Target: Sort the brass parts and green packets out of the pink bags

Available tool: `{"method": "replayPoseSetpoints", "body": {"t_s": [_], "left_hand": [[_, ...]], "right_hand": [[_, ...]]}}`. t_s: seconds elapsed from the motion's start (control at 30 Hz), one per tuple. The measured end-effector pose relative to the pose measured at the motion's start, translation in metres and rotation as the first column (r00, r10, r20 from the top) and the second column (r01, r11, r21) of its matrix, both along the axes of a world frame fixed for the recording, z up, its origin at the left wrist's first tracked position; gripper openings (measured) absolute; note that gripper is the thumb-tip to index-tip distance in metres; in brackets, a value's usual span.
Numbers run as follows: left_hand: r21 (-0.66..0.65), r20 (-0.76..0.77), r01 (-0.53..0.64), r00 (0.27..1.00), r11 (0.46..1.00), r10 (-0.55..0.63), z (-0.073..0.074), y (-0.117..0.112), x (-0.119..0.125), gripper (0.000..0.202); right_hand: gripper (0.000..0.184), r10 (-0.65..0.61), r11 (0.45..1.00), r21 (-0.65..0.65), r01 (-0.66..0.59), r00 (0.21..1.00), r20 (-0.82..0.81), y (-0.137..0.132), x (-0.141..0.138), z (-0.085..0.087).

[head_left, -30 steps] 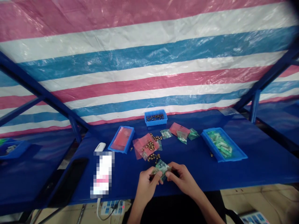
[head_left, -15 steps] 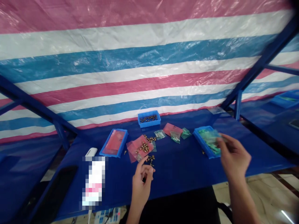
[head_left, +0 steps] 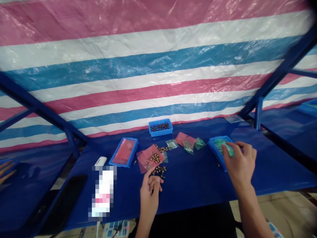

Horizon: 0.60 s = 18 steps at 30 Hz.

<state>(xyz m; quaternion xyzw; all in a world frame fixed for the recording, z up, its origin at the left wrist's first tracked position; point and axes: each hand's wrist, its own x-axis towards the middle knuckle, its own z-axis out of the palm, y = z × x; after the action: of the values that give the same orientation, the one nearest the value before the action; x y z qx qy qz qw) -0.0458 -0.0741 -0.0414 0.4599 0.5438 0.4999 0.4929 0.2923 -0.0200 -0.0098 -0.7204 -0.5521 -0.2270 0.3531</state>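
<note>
My left hand rests at the front of the blue table, index finger stretched out and the others loosely curled, nothing visible in it. Its fingertip is beside loose brass-coloured screw-like pieces and a pink plastic bag with more such pieces on top. My right hand is over a blue tray of small green plastic packets. Its thumb and index finger pinch a green packet at the tray; the other fingers hide part of the tray.
A blue tray of pink bags stands left, another blue tray of brass-coloured pieces at the back. Pink and green packets lie between. A white device and black phone-like slab are left. Another person's hand shows at the left edge.
My right hand has moved lower and left onto the tray of green packets. My left hand stays nearly in place. Another person's hand has come into view at the left edge.
</note>
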Motion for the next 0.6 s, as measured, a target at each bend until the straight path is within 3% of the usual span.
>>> {"method": "replayPoseSetpoints", "body": {"t_s": [0.07, 0.17, 0.23, 0.33, 0.43, 0.5, 0.57, 0.6], "left_hand": [[-0.004, -0.009, 0.002, 1.0, 1.0, -0.002, -0.001, 0.0, 0.0, 0.056], [-0.001, -0.012, -0.003, 1.0, 1.0, 0.003, -0.001, 0.0, 0.0, 0.055], [-0.001, -0.005, -0.016, 1.0, 1.0, 0.016, 0.0, -0.001, 0.0, 0.055], [-0.012, -0.004, -0.033, 0.999, 0.999, 0.033, 0.001, -0.002, 0.0, 0.054], [-0.008, -0.003, -0.069, 0.998, 0.998, 0.069, 0.0, -0.002, -0.001, 0.052], [0.007, -0.013, -0.081, 0.997, 0.997, 0.081, -0.001, -0.004, -0.002, 0.05], [0.029, -0.047, -0.059, 0.997, 0.998, 0.06, -0.002, -0.005, -0.001, 0.046], [0.043, -0.074, -0.035, 0.997, 0.998, 0.038, -0.001, -0.006, 0.0, 0.044]], "right_hand": [[0.027, 0.183, 0.983, -0.031, -0.183, 0.983, -0.005, 0.004, -0.023, -0.002], [0.028, 0.464, 0.863, -0.22, -0.455, 0.886, -0.012, 0.02, -0.055, -0.014], [0.034, 0.504, 0.814, -0.336, -0.475, 0.864, 0.0, 0.033, -0.07, -0.023], [0.029, 0.491, 0.789, -0.426, -0.442, 0.871, 0.006, 0.044, -0.078, -0.031], [0.027, 0.526, 0.767, -0.37, -0.524, 0.844, -0.106, 0.036, -0.077, -0.028], [0.027, 0.518, 0.763, -0.253, -0.595, 0.797, -0.312, 0.019, -0.08, -0.024], [0.028, 0.461, 0.733, -0.138, -0.666, 0.636, -0.619, -0.005, -0.092, -0.022], [0.029, 0.406, 0.7, -0.088, -0.708, 0.496, -0.767, -0.018, -0.1, -0.022]]}}
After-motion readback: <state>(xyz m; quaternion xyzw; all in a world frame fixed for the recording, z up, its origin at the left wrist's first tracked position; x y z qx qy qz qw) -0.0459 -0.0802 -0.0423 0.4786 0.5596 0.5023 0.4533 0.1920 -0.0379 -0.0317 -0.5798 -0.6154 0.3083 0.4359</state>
